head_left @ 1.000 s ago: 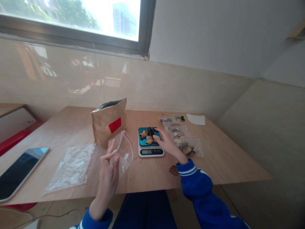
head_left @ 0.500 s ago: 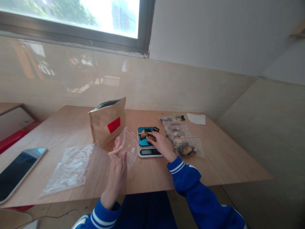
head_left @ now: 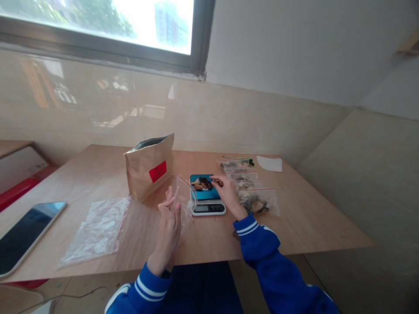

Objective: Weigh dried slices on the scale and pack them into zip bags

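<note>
Left hand (head_left: 168, 233) grips a clear zip-seal plastic bag (head_left: 183, 203), held upright beside the scale. Right hand (head_left: 230, 196) is closed at the fingertips on a small dark dried piece (head_left: 216, 183), apparently pinched, though the view is small there, just over the blue tray (head_left: 204, 196) of a white digital kitchen scale (head_left: 208, 209), where brown dried pieces (head_left: 198, 184) lie.

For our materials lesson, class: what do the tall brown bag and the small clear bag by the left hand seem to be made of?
The tall brown bag looks like matte kraft paper: dull, creased face. The dark sheen at its mouth suggests a foil or film lining, hard to confirm. The small clear bag at the left hand looks like thin glossy plastic: see-through, with bright highlights.
</note>
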Demonstrator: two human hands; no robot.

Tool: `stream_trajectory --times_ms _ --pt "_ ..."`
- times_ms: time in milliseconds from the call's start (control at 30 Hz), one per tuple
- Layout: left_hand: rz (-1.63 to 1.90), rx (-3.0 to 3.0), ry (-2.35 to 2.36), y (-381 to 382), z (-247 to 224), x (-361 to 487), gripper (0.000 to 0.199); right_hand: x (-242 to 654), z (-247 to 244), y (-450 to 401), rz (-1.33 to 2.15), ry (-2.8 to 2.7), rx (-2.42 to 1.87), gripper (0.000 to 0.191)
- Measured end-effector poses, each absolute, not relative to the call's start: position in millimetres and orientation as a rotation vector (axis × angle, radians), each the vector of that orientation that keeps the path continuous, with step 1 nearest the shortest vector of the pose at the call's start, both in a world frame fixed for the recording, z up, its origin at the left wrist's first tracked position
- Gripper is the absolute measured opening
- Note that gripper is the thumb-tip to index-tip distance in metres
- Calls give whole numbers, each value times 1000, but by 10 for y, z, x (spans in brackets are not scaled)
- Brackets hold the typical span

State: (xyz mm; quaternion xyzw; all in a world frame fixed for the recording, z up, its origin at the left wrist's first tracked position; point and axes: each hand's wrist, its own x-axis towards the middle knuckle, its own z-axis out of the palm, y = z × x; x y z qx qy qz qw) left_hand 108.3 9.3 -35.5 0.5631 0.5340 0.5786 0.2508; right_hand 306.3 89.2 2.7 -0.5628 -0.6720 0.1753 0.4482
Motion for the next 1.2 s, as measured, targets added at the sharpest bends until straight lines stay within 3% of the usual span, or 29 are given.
stream_trajectory --times_ms 233,400,700,800,967,1200 --pt "1524 1502 1416 155 -380 1173 21 2619 499 653 850 -1585 -1130 27" --pt "1594 1427 1513 151 -280 1214 30 2384 511 567 1018 -1664 -1050 33" --pt "1686 1301 1508 214 -340 1182 25 2686 148 1001 501 -1863 -1298 30" --pt "1690 1300 1503 210 -347 1163 26 2764 -83 1133 489 -2057 -1387 43" --pt "1703 1307 1506 211 -342 1144 26 2799 -205 1172 533 -2056 -1339 33" --pt "1734 1307 1546 188 -332 1141 25 2922 -101 1182 602 -1860 -1309 38"
